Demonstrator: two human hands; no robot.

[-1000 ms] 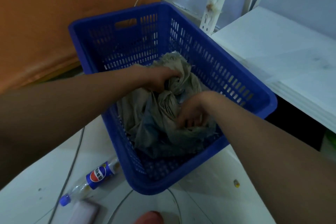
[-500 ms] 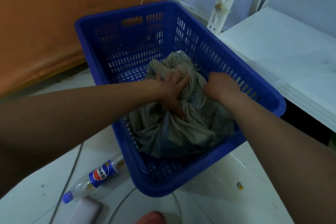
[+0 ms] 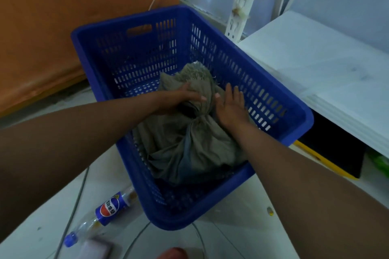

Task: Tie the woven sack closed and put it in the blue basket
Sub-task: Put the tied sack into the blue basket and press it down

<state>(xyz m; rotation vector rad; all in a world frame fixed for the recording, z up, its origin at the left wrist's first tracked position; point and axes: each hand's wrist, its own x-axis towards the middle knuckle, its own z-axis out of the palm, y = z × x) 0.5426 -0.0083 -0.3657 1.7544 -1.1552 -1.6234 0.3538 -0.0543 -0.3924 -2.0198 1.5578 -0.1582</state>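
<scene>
The grey-beige woven sack (image 3: 189, 149) lies inside the blue basket (image 3: 294, 111), its neck bunched into a knot near the middle and its frayed top pointing to the far wall. My left hand (image 3: 181, 99) rests flat on the sack's upper part, fingers stretched out. My right hand (image 3: 230, 107) lies open on the sack just right of the knot, fingers spread and pointing away from me. Neither hand grips the cloth.
The basket stands on a white floor. A clear bottle with a blue label (image 3: 105, 212) lies at its near left corner, beside thin cables. An orange panel (image 3: 52, 27) rises at the left; white shelf boards (image 3: 326, 69) run along the right.
Both hands let go of the sack's bunched top and now lie flat on it. The right hand moved from the near side up to the right of the knot.
</scene>
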